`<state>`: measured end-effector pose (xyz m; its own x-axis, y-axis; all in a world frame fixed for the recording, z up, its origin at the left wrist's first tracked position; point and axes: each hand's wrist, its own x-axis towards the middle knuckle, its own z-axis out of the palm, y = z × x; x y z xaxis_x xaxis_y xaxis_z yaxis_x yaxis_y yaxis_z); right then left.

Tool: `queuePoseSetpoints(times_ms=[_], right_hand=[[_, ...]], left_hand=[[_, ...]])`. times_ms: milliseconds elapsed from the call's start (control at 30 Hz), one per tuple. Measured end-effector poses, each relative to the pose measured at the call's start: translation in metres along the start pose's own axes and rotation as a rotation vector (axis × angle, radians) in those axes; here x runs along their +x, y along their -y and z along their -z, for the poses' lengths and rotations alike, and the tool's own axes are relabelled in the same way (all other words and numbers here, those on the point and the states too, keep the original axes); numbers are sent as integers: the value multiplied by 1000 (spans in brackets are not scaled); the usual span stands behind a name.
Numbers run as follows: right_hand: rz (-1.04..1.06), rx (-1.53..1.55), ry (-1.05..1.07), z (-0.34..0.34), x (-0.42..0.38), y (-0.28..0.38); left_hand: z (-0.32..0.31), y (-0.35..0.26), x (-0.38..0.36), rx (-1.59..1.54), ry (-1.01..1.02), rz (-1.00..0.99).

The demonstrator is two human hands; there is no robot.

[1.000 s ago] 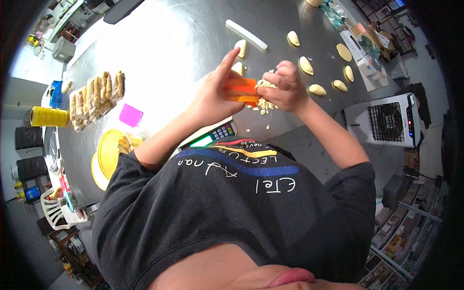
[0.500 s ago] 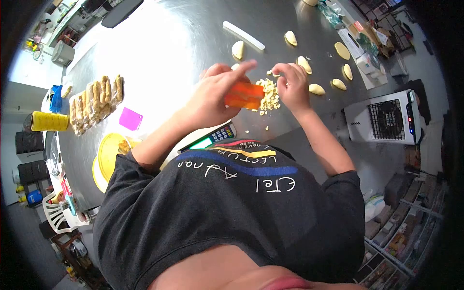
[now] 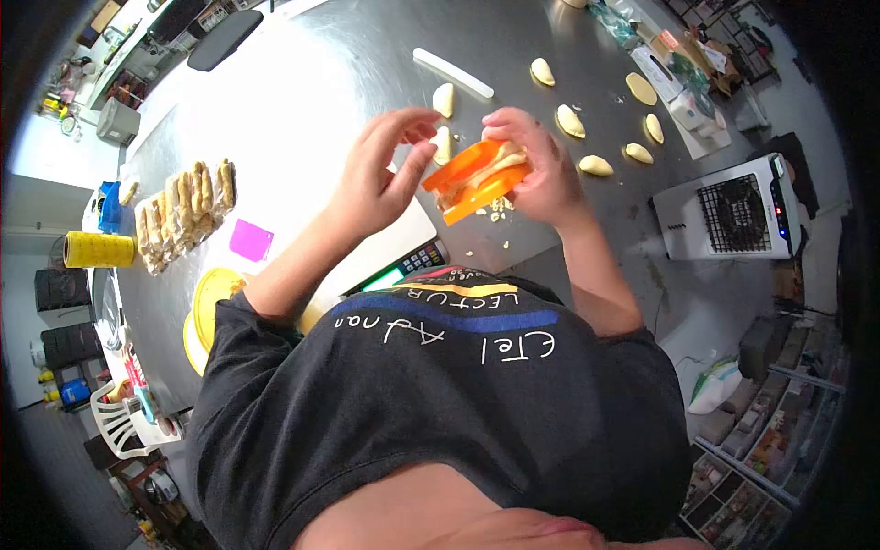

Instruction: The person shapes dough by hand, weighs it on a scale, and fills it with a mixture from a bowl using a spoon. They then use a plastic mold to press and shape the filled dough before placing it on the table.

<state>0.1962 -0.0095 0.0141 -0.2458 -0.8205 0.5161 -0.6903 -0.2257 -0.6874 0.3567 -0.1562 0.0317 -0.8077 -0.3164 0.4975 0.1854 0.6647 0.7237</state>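
Now our right grip is closed on one end of the orange mould, which half a second ago was in our left grip; the left is open now, fingers curved, just beside the other end. We have the mould above the table, partly covering the crumbs, its parted walls facing us with dough between them, its long axis slanting from lower left to upper right.

Open orange mold in right grip
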Motion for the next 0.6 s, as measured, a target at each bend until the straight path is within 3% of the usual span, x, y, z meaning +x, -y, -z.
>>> queuePoseSetpoints(times_ms=[100,167,200,233,267,300,333,367,433,500,600], right_hand=[[-18,-51,-90,-5,1,5],[-1,-22,-143,-13,7,9],[-122,-68,-26,-7,14,27],[-22,-207,-18,-3,23,36],[76,-349,-15,1,32,46],[156,-460,8,6,41,65],[230,-575,32,12,48,89],[461,-636,75,17,53,111],[685,-655,189,9,54,159],[825,-606,364,-11,60,207],[899,-517,543,-24,63,232]], left_hand=[[-4,-26,-1,190,131,-15],[-13,-15,-7,223,91,-7],[-16,1,-9,129,37,85],[-17,2,-4,33,-15,172],[-16,-3,-2,-255,-44,300],[-17,10,-3,-269,-73,242],[-11,11,-3,-177,-39,394],[-11,10,-2,-85,-1,542],[-63,6,-2,221,-444,46],[-26,12,0,-191,-28,416],[-29,12,-4,-148,8,451]])
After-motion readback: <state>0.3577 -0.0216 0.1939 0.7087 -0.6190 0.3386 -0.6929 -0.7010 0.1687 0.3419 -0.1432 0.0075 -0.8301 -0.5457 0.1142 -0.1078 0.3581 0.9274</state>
